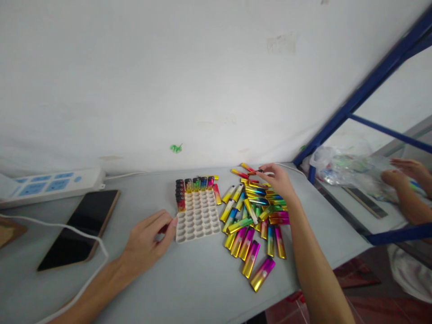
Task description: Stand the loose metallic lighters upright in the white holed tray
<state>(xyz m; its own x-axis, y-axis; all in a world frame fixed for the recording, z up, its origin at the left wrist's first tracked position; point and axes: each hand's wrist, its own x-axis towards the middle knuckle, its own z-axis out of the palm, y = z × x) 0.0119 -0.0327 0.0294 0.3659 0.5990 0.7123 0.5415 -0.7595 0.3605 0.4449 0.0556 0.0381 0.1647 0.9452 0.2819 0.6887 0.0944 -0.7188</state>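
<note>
A white tray (199, 218) with rows of small slots lies on the grey table. Several lighters (181, 200) stand upright along its left column and back row. My left hand (151, 236) rests by the tray's left edge, thumb touching it, fingers curled, with no object visible in it. To the right of the tray lies a loose pile of shiny multicoloured lighters (249, 209). My right hand (277, 180) is over the back of this pile, its fingers pinched on a red lighter (255, 172) with a dark top.
On the left are a white power strip (81, 182), a black phone (79, 229) and a white cable (84, 235). A blue metal frame (340, 119) stands at the right. Beyond it are plastic bags (344, 166) and another person's hands (405, 175).
</note>
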